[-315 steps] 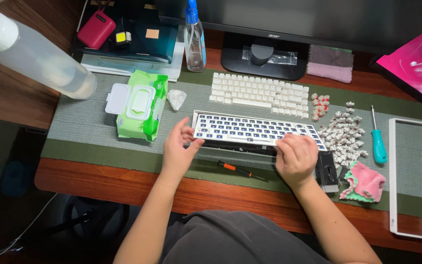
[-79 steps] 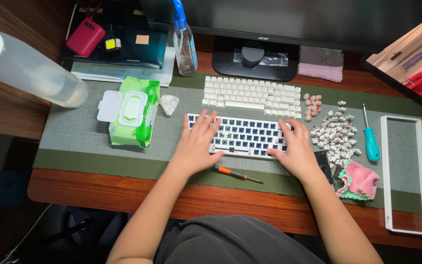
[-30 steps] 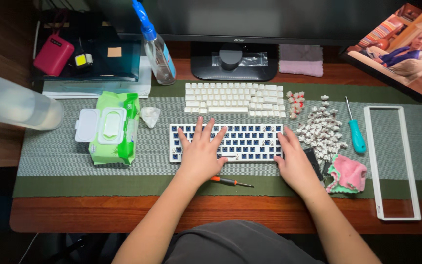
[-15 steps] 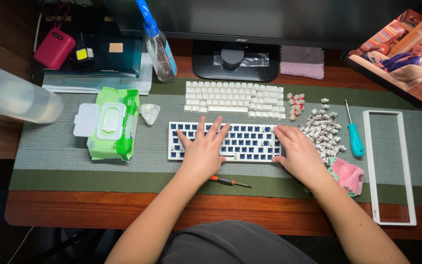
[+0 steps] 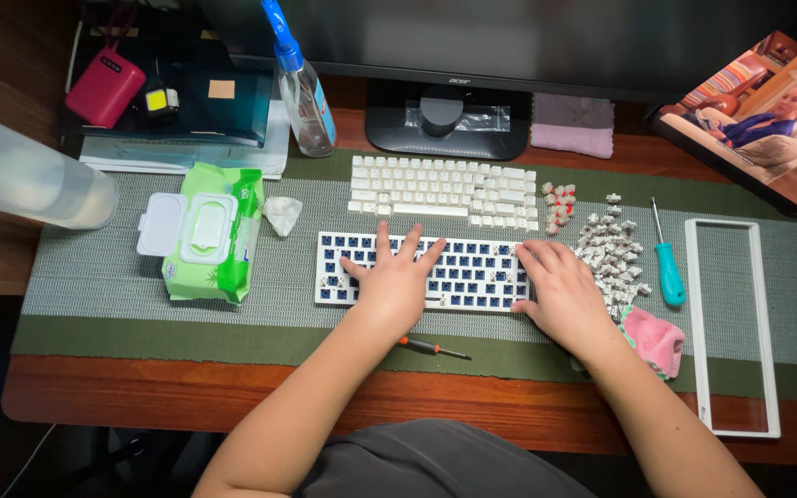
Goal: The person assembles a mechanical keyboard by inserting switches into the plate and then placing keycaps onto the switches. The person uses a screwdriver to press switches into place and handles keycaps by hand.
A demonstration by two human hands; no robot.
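Note:
A bare keyboard plate (image 5: 472, 267) with blue switch sockets lies flat on the grey-green mat (image 5: 94, 286). My left hand (image 5: 391, 281) rests flat on its middle, fingers spread. My right hand (image 5: 555, 290) presses on its right end, fingers curled down, next to a pile of loose white switches (image 5: 609, 249). Behind the plate, a set of white keycaps (image 5: 440, 189) is laid out in rows. A small orange-handled screwdriver (image 5: 431, 348) lies just below my left wrist.
A green wet-wipe pack (image 5: 205, 231) and a crumpled tissue (image 5: 281, 212) lie left. A teal screwdriver (image 5: 668, 267), pink cloth (image 5: 655, 337) and white keyboard frame (image 5: 731, 327) lie right. A spray bottle (image 5: 302, 78), monitor stand (image 5: 446, 115), tablet (image 5: 749, 111) and a clear bottle (image 5: 29, 180) stand behind.
The plate, earlier tilted up at its front edge, now lies flat. Both hands moved onto its top; my right hand has slid further onto its right end.

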